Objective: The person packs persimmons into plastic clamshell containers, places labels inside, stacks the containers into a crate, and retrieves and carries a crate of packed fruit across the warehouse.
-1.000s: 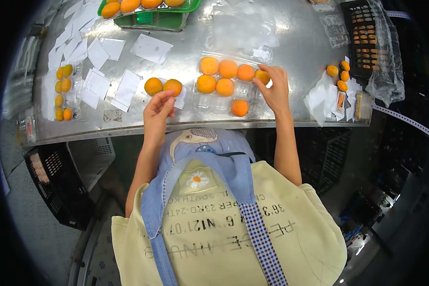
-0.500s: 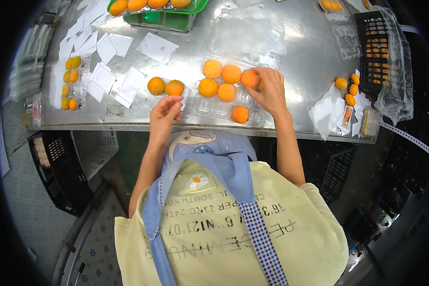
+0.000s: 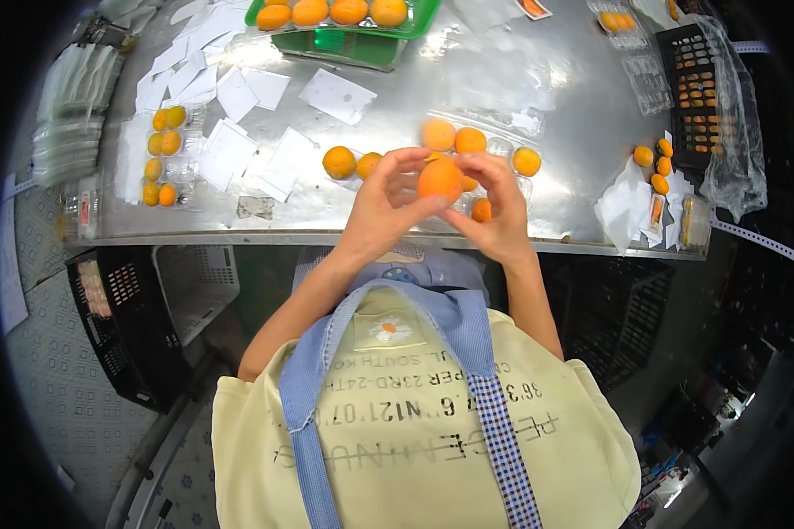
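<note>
Between my left hand (image 3: 381, 210) and my right hand (image 3: 496, 210), one round orange fruit (image 3: 440, 180) is held by the fingertips above the table's front part. Both hands have their fingers curled around it. Below and behind it lies a clear plastic compartment tray (image 3: 503, 146), partly hidden by my hands. Several more fruits sit in it, including one at the back (image 3: 438, 135) and one at the right (image 3: 527, 161). Left of the tray, beside my left hand, two fruits (image 3: 339, 162) rest close together, the second partly covered by my fingers.
A green tray of fruit (image 3: 422, 21) stands on a green scale (image 3: 353, 51) at the back. White paper slips (image 3: 229, 152) are strewn over the metal table's left side, near a filled clear pack (image 3: 185, 167). At the right stand loose fruits (image 3: 643, 156) and a black crate (image 3: 692, 53).
My right hand has brought a fruit from the tray's right side toward the middle. My left hand has moved right from the two fruits to meet it. The view has shifted slightly.
</note>
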`<move>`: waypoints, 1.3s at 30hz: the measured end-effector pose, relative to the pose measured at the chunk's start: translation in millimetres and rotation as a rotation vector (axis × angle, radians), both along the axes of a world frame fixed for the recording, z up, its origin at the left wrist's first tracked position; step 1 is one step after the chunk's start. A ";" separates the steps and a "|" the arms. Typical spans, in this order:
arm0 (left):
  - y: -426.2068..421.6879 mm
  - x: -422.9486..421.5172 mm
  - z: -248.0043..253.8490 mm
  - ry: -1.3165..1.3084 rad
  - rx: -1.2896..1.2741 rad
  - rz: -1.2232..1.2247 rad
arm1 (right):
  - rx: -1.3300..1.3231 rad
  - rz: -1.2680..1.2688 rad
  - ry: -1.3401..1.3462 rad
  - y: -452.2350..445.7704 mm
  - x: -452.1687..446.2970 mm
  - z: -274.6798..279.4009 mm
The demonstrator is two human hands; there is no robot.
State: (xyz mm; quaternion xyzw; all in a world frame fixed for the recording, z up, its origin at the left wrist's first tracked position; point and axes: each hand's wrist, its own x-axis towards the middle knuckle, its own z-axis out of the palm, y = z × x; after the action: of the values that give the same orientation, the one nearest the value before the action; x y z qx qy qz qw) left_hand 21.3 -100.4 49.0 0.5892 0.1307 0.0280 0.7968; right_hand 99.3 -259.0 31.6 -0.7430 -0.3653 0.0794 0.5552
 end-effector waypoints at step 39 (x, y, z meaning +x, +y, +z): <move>111.5 -25.8 -11.6 0.384 -0.711 -0.296 | -0.133 -0.043 0.114 129.4 -14.0 -9.3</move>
State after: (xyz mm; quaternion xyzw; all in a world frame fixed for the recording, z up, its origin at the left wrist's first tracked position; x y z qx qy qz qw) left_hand -4.5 11.2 37.5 0.2846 0.1923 -0.2438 0.9069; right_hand 85.3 -129.6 22.3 -0.7802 -0.3110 0.1336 0.5261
